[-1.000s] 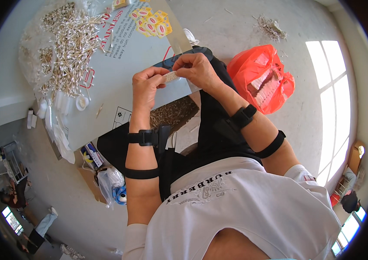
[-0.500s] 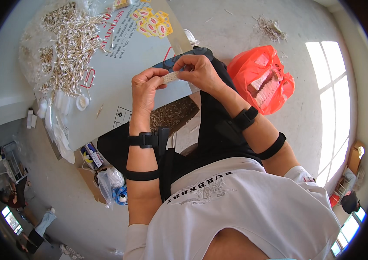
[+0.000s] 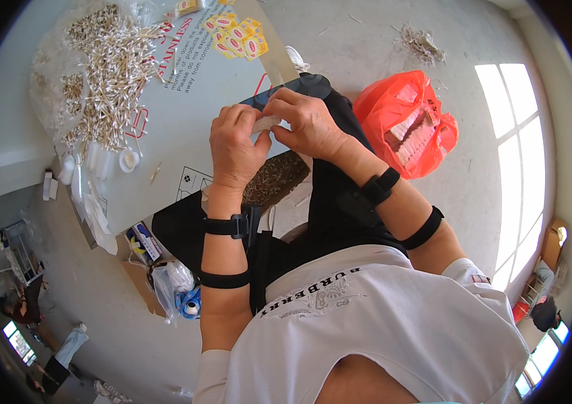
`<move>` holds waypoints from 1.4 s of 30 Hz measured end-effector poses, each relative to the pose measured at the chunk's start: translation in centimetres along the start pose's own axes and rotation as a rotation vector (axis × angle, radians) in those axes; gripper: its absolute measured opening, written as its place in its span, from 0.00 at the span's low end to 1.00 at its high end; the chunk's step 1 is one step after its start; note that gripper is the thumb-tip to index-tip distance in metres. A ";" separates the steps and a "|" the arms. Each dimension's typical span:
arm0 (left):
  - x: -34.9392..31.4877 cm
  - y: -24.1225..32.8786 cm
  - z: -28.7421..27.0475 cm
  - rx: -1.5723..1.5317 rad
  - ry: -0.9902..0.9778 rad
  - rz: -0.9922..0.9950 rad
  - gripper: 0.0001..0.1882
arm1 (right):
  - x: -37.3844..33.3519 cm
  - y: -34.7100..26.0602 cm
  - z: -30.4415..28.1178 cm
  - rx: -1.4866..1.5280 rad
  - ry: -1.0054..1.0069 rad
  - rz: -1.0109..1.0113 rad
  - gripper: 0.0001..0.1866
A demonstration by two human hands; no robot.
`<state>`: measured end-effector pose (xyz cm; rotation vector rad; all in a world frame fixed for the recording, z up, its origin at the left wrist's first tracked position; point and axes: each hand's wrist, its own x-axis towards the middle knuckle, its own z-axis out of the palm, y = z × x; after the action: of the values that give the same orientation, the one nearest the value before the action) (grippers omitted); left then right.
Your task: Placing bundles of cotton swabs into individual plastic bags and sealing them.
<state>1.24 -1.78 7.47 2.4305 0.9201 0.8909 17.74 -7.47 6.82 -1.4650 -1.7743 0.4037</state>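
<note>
Over the near edge of the metal-topped table (image 3: 165, 145), a small whitish bundle of cotton swabs (image 3: 266, 124) sits between my two hands. My left hand (image 3: 237, 145) pinches its left side, fingers curled over. On its right side, my right hand (image 3: 307, 124) grips with thumb and fingers. Parts of the bundle are covered by the fingers. A large heap of loose cotton swabs (image 3: 118, 74) lies in and around a clear plastic bag (image 3: 47, 87) at the far left. Yellow-and-white printed cards (image 3: 235, 39) are spread at the table's far side.
Below the table edge, a brown box (image 3: 269, 196) holds many thin sticks. An open red plastic bag (image 3: 375, 101) with pale pink packs stands right of my leg. White round containers (image 3: 128, 159) sit on the table's left. Scraps (image 3: 422, 44) litter the floor.
My left hand has turned over and closed in, its fingers now bent over the bundle. My right hand has shifted slightly, and the bundle is tilted differently.
</note>
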 end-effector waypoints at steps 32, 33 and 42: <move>0.0 -1.6 -0.1 -0.103 -0.030 0.092 0.10 | 0.9 2.1 -0.2 0.024 -0.070 -0.225 0.11; 0.0 -1.5 -0.1 -0.104 -0.031 0.092 0.10 | 0.9 2.1 -0.2 0.024 -0.070 -0.223 0.11; -1.0 -1.3 1.6 -0.049 0.103 0.034 0.10 | 0.4 1.6 1.4 -0.069 0.048 -0.177 0.12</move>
<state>1.19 -1.73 5.18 2.3843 0.8840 1.0469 17.75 -6.37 4.99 -1.3400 -1.8769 0.2167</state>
